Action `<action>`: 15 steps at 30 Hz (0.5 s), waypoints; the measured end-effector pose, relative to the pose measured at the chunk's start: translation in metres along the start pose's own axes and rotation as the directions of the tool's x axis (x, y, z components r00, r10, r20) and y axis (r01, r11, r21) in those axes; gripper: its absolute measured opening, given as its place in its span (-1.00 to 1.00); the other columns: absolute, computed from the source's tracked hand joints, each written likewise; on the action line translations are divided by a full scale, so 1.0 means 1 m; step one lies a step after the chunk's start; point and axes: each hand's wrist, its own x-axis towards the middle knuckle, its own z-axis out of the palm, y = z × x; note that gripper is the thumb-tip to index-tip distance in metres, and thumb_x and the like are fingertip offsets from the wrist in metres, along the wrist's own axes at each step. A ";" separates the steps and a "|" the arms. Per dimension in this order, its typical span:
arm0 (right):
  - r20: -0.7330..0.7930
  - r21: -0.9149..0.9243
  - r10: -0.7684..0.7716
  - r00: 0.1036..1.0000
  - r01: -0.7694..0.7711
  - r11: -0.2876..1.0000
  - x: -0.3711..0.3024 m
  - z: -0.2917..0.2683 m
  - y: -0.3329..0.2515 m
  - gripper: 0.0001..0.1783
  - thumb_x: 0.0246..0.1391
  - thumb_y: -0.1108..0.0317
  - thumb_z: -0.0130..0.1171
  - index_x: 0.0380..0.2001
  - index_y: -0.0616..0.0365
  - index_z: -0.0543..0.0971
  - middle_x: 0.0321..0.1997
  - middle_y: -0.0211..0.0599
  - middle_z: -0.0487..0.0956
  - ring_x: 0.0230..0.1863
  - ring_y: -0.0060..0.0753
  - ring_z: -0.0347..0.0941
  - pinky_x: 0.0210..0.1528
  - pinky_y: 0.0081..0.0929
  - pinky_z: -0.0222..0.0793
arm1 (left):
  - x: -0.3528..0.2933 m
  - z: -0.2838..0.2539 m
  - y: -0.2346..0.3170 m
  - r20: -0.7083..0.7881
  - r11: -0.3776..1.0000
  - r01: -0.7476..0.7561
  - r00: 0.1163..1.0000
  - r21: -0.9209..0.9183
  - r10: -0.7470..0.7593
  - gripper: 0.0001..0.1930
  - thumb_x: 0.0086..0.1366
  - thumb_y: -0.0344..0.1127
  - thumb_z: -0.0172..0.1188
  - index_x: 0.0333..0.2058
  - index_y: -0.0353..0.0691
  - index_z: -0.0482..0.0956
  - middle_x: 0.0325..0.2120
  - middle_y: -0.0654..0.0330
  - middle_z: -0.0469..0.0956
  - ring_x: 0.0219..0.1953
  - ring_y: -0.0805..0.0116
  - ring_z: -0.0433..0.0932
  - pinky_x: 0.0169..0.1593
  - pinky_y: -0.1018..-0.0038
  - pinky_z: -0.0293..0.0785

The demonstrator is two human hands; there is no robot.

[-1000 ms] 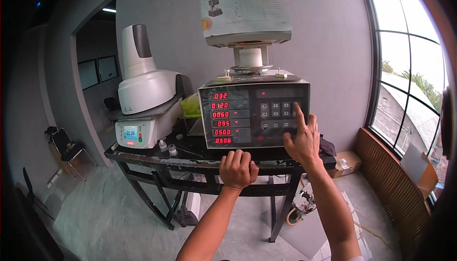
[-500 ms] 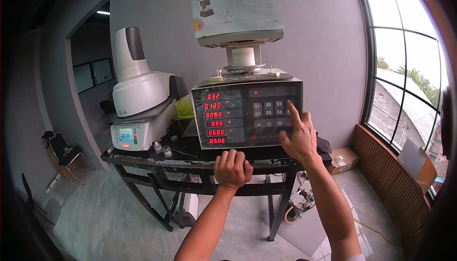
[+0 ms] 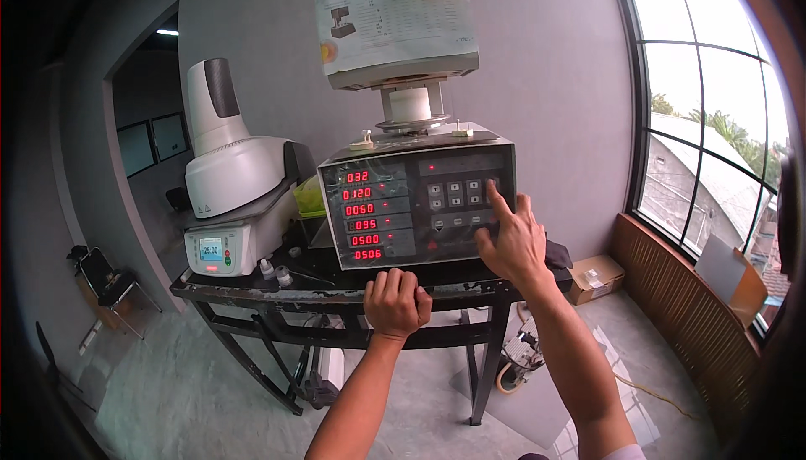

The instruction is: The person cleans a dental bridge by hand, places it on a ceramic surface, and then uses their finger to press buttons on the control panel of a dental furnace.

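Observation:
My right hand (image 3: 514, 246) is at the right side of a boxy furnace control unit (image 3: 417, 250). Its outstretched index finger reaches the top right of the button pad (image 3: 454, 195), and the fingertip covers a key there. The thumb is spread toward the lower keys, and nothing is held. My left hand (image 3: 396, 302) is closed over the front edge of the black table (image 3: 277, 295), below the unit. Red digits glow in a column of displays (image 3: 363, 215) on the panel's left. Above the unit, a raised furnace head (image 3: 403, 71) has a printed sheet on its front.
Left of the unit stands a white, rounded furnace (image 3: 235, 176) with a small lit screen. Two small bottles (image 3: 275, 273) sit near the table's front edge. A pump-like device (image 3: 522, 358) and a cardboard box (image 3: 597, 279) rest on the floor, near a large window (image 3: 705, 107).
The whole scene has shifted left in the picture as the head view moved. My right index finger stays at the upper right key, and my left hand keeps its hold on the table edge.

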 end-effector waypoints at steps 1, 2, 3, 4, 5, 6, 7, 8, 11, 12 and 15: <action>0.022 0.013 0.001 1.000 -0.001 1.000 0.001 -0.003 -0.001 0.05 0.01 0.14 0.33 0.60 -0.21 0.20 0.38 0.35 0.30 0.35 0.27 0.42 0.19 0.21 0.40 | 0.000 -0.001 0.000 -0.002 1.000 0.000 1.000 0.002 0.000 -0.77 0.23 -0.13 0.08 -0.54 -0.08 0.44 -0.52 0.23 0.38 -0.44 0.16 0.42 -0.33 0.22 0.27; 0.044 0.027 0.001 0.999 -0.002 1.000 0.002 -0.006 -0.001 0.04 0.02 0.12 0.33 0.60 -0.21 0.20 0.40 0.36 0.29 0.36 0.26 0.42 0.20 0.21 0.40 | 0.000 -0.001 -0.001 0.001 1.000 -0.002 1.000 0.003 0.002 -0.77 0.23 -0.13 0.08 -0.54 -0.08 0.44 -0.52 0.23 0.38 -0.44 0.16 0.42 -0.33 0.22 0.27; 0.065 0.036 -0.001 0.998 -0.002 0.999 0.002 -0.008 0.000 0.04 0.03 0.11 0.33 0.61 -0.20 0.20 0.41 0.37 0.28 0.36 0.26 0.41 0.21 0.21 0.39 | 0.000 -0.001 -0.001 0.002 1.000 -0.002 1.000 0.003 0.002 -0.78 0.23 -0.13 0.08 -0.54 -0.08 0.44 -0.52 0.23 0.38 -0.44 0.16 0.42 -0.33 0.22 0.27; 0.040 0.024 -0.022 0.999 0.021 0.999 0.001 -0.007 0.002 0.05 0.03 0.12 0.33 0.61 -0.21 0.18 0.43 0.37 0.25 0.36 0.28 0.41 0.21 0.21 0.39 | 0.001 -0.002 -0.001 0.003 1.000 -0.002 1.000 0.002 0.002 -0.78 0.22 -0.13 0.08 -0.54 -0.08 0.45 -0.52 0.23 0.38 -0.44 0.16 0.42 -0.33 0.22 0.27; 0.016 0.011 -0.045 0.999 0.045 0.999 0.000 -0.003 0.006 0.06 0.03 0.13 0.34 0.61 -0.21 0.17 0.45 0.38 0.22 0.36 0.30 0.40 0.22 0.21 0.39 | 0.000 -0.001 -0.001 0.002 1.000 -0.001 1.000 0.007 0.001 -0.78 0.22 -0.13 0.08 -0.54 -0.08 0.45 -0.52 0.23 0.38 -0.44 0.16 0.42 -0.33 0.22 0.27; -0.012 0.000 -0.067 0.998 0.067 0.998 -0.002 0.001 0.010 0.06 0.03 0.14 0.35 0.62 -0.21 0.16 0.48 0.38 0.19 0.36 0.33 0.40 0.22 0.20 0.39 | -0.001 0.000 -0.002 0.000 1.000 -0.005 1.000 0.013 0.005 -0.78 0.22 -0.13 0.08 -0.54 -0.08 0.45 -0.52 0.23 0.38 -0.44 0.16 0.42 -0.33 0.22 0.27; -0.047 0.015 -0.082 0.996 0.083 0.996 -0.005 0.004 0.013 0.08 0.03 0.16 0.36 0.62 -0.21 0.15 0.49 0.38 0.16 0.36 0.35 0.39 0.22 0.20 0.38 | -0.001 0.001 -0.003 -0.002 1.000 -0.009 1.000 0.019 0.009 -0.78 0.22 -0.13 0.08 -0.54 -0.08 0.45 -0.52 0.22 0.39 -0.44 0.16 0.42 -0.32 0.22 0.27; -0.082 0.030 -0.096 0.992 0.099 0.995 -0.009 0.008 0.017 0.09 0.02 0.18 0.37 0.62 -0.21 0.13 0.51 0.37 0.12 0.36 0.37 0.38 0.22 0.20 0.38 | 0.000 0.001 -0.002 -0.004 1.000 -0.009 1.000 0.017 0.009 -0.78 0.22 -0.13 0.08 -0.54 -0.08 0.45 -0.52 0.22 0.39 -0.44 0.16 0.42 -0.32 0.22 0.27; -0.175 0.038 -0.151 0.973 0.160 0.986 -0.016 0.014 0.022 0.13 0.00 0.24 0.39 0.63 -0.20 0.10 0.54 0.36 0.04 0.35 0.41 0.35 0.22 0.20 0.38 | 0.001 0.000 -0.001 -0.007 1.000 -0.009 1.000 0.009 0.009 -0.78 0.21 -0.14 0.08 -0.54 -0.08 0.45 -0.52 0.22 0.39 -0.44 0.16 0.42 -0.33 0.22 0.27; -0.202 0.033 -0.170 0.965 0.180 0.983 -0.017 0.016 0.023 0.14 -0.01 0.26 0.40 0.63 -0.19 0.10 0.55 0.35 0.02 0.35 0.42 0.34 0.22 0.20 0.38 | 0.001 0.000 0.000 -0.005 1.000 -0.008 1.000 0.005 0.008 -0.79 0.21 -0.14 0.08 -0.54 -0.08 0.45 -0.52 0.22 0.39 -0.44 0.16 0.42 -0.33 0.22 0.27; -0.255 0.032 -0.179 0.950 0.193 0.981 -0.016 0.022 0.023 0.11 -0.02 0.26 0.40 0.61 -0.14 0.14 0.55 0.34 0.01 0.36 0.37 0.32 0.21 0.19 0.38 | 0.001 0.000 0.000 -0.003 1.000 -0.007 1.000 0.006 0.007 -0.78 0.21 -0.14 0.08 -0.54 -0.09 0.45 -0.53 0.22 0.38 -0.44 0.16 0.42 -0.33 0.21 0.27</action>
